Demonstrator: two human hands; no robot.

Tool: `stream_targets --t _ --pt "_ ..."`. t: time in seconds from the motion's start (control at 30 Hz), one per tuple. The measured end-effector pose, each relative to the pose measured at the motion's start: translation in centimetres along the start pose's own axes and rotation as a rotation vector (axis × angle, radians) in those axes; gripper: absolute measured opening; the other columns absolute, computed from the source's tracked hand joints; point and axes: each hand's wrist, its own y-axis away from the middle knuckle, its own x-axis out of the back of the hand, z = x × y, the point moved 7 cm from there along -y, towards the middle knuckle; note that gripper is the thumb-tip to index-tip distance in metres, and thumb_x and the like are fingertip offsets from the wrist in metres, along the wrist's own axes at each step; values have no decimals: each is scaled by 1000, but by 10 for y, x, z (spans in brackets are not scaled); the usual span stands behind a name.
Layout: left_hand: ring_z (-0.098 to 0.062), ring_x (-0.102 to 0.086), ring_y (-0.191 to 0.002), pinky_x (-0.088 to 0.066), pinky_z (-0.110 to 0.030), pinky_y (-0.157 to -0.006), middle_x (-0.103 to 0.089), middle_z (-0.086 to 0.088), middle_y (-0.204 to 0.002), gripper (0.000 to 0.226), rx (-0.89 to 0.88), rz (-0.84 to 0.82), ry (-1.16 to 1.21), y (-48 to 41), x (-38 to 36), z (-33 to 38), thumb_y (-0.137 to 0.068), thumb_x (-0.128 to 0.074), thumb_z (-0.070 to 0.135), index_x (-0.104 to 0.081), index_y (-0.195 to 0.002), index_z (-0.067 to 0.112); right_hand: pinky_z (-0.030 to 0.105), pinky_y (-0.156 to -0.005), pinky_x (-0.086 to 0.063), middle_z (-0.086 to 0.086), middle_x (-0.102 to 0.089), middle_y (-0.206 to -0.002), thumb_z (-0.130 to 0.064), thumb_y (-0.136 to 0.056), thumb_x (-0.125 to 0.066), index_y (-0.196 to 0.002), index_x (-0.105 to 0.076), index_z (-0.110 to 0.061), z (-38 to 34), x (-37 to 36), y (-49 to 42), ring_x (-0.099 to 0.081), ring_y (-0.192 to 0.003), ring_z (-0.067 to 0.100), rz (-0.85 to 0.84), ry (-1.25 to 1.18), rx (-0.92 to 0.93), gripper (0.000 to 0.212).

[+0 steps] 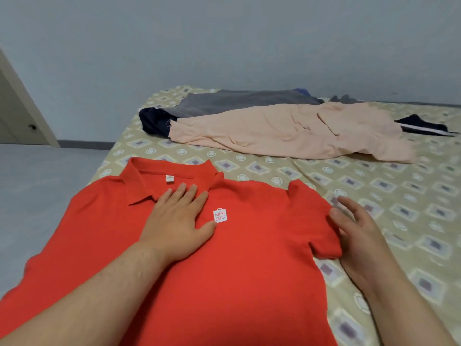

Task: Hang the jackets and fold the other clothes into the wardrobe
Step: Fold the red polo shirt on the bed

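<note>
Your left hand (174, 226) lies flat with its fingers straight, pressing the chest of the red short-sleeved polo shirt (249, 270) just below its collar. Your right hand (359, 236) is open, fingers loosely spread, beside the sleeve on your right; blur hides whether it touches the cloth. The shirt lies front-up on the beige patterned bed sheet (374, 191), reaching the bed's left edge, with bare sheet to the right. Its hem is cut off below. A peach garment (287, 131), a grey garment (237, 101) and a navy garment (154, 121) lie well beyond.
</note>
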Motion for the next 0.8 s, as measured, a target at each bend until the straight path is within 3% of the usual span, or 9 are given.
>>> stream_targets --t 0.13,0.27,0.33,0.47,0.53,0.6,0.67,0.73,0.8 --pt "-21 -34 -139 -18 -44 -119 -42 1 -147 85 -47 0 -17 -9 17 22 -70 -17 62 -41 -143 25 25 -66 -58 -1 -73 -109 8 -82 -63 -123 -61 -40 6 -12 0 -72 -93 15 -233 234 63 63" --pt "-21 -45 -129 -30 -36 -113 -52 -2 -138 56 -214 75 178 -40 33 78 -86 -41 41 -51 -135 15 27 -56 -54 4 -74 -105 17 -78 -51 -113 -70 -34 6 -13 -4 -67 -76 17 -288 94 -49 65" --pt "-22 -50 -123 -34 -36 -110 -58 -2 -131 49 -189 -23 219 -64 31 104 -92 -48 43 -53 -134 19 29 -55 -52 7 -74 -103 16 -77 -51 -110 -71 -34 7 -8 -5 -65 -72 18 -284 59 -86 63" --pt "-17 -58 -99 -46 -33 -91 -62 7 -98 16 -129 -298 116 -94 14 129 -92 -59 37 -60 -101 23 32 -56 -47 6 -74 -95 15 -77 -51 -108 -70 -42 9 -14 -3 -59 -64 18 -318 114 -99 68" --pt "-10 -57 -84 -42 -26 -75 -57 9 -81 8 -151 -278 242 -103 18 137 -92 -60 24 -58 -85 21 31 -55 -44 3 -74 -89 15 -76 -49 -107 -71 -46 4 -12 -2 -55 -62 20 -272 148 -72 71" --pt "-1 -48 -68 -32 -24 -62 -49 9 -70 21 -155 -73 427 -114 39 144 -91 -61 17 -51 -72 22 33 -61 -48 -5 -76 -95 14 -77 -49 -105 -73 -46 -7 3 -6 -63 -69 22 -67 105 18 70" --pt "-7 -48 -76 -33 -27 -68 -51 2 -79 17 -172 128 412 -120 50 152 -91 -61 19 -51 -76 20 34 -77 -56 -15 -73 -107 10 -83 -53 -110 -72 -45 -16 21 -10 -71 -89 10 147 97 105 65" --pt "-24 -51 -96 -39 -36 -84 -56 -6 -99 6 -191 150 212 -117 33 160 -91 -61 24 -62 -94 18 34 -90 -56 -18 -69 -116 1 -90 -53 -130 -61 -39 -17 23 -11 -66 -101 -1 202 240 141 57" --pt "-31 -46 -118 -35 -39 -102 -52 -11 -126 27 -140 150 121 -106 12 157 -93 -60 27 -62 -118 18 32 -96 -45 -26 -63 -113 -12 -95 -54 -144 -46 -38 -17 19 -9 -55 -106 -10 183 378 133 56"
